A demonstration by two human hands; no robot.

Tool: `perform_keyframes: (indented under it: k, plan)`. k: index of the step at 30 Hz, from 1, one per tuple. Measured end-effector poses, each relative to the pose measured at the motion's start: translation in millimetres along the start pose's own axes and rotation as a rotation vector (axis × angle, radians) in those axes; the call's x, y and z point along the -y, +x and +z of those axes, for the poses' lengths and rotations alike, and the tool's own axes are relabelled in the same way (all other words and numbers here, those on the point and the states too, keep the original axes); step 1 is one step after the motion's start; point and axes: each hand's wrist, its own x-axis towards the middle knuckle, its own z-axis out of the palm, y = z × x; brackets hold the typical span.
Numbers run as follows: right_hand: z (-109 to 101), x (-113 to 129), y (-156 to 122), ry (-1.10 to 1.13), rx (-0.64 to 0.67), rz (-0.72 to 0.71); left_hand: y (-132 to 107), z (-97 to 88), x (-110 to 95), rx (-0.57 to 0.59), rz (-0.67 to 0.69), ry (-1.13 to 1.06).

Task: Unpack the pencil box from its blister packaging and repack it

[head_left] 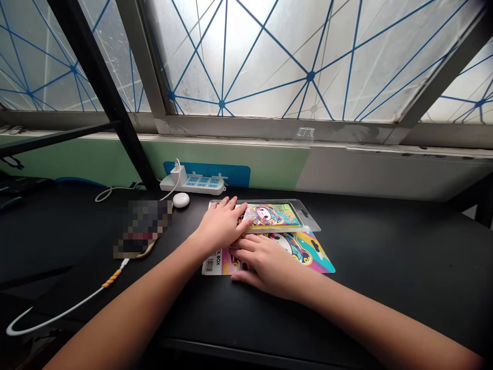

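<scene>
Left hand [221,223] flat, fingers extended, resting on the left end of the blister pack [283,216] mid-desk [385,257]. Right hand [265,264] flat, palm down on the card [311,254], just nearer, touching the pack. Neither grips. Power strip [196,183] behind.

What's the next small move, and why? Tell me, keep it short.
Probably draw the printed card toward you with the right hand while the left hand pins the clear pack. Both hands lie flat, one on each piece, and the card meets the pack's near edge; whether they overlap is unclear.
</scene>
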Motion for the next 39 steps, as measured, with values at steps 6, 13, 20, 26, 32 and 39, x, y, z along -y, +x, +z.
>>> perform_keyframes:
  k: [6,13,20,26,32,39]
  plan:
    - [4.1,7.8,-0.5,0.078,0.143,0.149,3.3,0.7,10.5,0.004,-0.006,-0.041]
    - [-1.4,3.5,5.0,0.125,0.176,0.144,6.4,-0.2,18.2,0.014,0.036,-0.066]
    - [0.3,-3.9,2.7,0.112,0.098,0.039,9.3,1.4,27.8,0.028,0.058,-0.097]
    - [-20.0,-23.7,4.7,-0.057,-0.278,0.057,7.3,1.9,25.1,0.018,0.056,-0.082]
    - [-59.8,-94.9,-2.5,-0.192,-0.184,0.429,5.5,-2.7,20.7,0.028,0.058,-0.069]
    - [-66.4,-138.0,3.7,-0.125,0.015,0.458,6.9,0.0,17.2,-0.002,0.04,-0.088]
